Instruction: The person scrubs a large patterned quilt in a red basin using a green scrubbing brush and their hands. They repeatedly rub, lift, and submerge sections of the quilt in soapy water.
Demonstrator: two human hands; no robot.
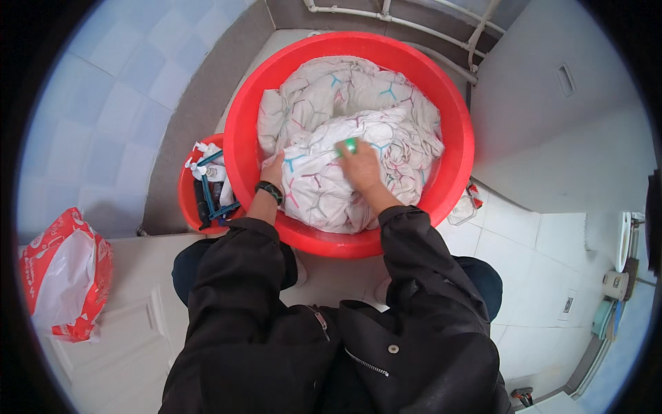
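A big red plastic basin (349,250) stands before me, holding a bunched wet-looking white fabric (315,191) with blue, pink and grey three-armed marks. On top of the fabric, near its middle, my right hand (360,164) grips a small green object (350,145); motion blur hides whether it is a brush or a bar of soap. At the basin's left side my left hand (274,171), with a dark band on the wrist, holds the fabric's edge. Its fingertips are partly hidden by the cloth.
A smaller red tub (192,209) with pump bottles and dark teal hangers touches the basin's left. A red-and-white plastic bag (67,279) hangs at far left. A grey-white panel (558,129) stands right. A red-bristled brush (475,195) and clear container (462,211) lie beside the basin. White pipes (385,16) run behind.
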